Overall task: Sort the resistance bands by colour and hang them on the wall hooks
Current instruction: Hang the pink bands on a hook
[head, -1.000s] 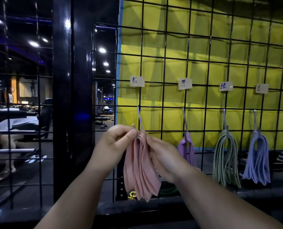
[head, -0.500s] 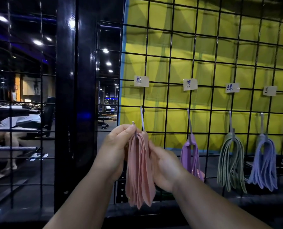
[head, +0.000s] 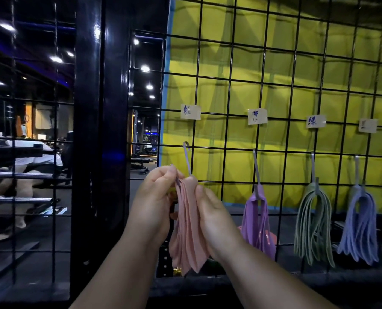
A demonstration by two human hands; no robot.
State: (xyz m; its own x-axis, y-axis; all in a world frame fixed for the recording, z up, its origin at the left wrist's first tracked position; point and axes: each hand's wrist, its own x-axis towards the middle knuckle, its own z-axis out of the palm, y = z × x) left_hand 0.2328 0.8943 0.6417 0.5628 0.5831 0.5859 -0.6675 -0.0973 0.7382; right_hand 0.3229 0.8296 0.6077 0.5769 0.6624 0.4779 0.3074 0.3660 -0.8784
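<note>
A bundle of pink resistance bands (head: 189, 228) hangs between my hands at the foot of the leftmost metal hook (head: 187, 159) on the black wire grid (head: 261, 85). My left hand (head: 155, 201) pinches the bundle's top from the left. My right hand (head: 214, 217) grips it from the right, fingers pressed to the bands. Whether the bands rest on the hook's lower end is hidden by my fingers. To the right, purple bands (head: 258, 221), green bands (head: 313, 221) and blue bands (head: 360, 226) each hang on their own hook.
Small paper labels (head: 190, 111) are stuck on the grid above each hook, with a yellow backing behind. A thick black post (head: 96, 130) stands left of the grid. Beyond it lie gym benches and a person. A dark ledge runs below the bands.
Both hands stayed on the pink bundle at the leftmost hook, drawing the bands into a tighter, straighter bunch. The view shifted slightly left.
</note>
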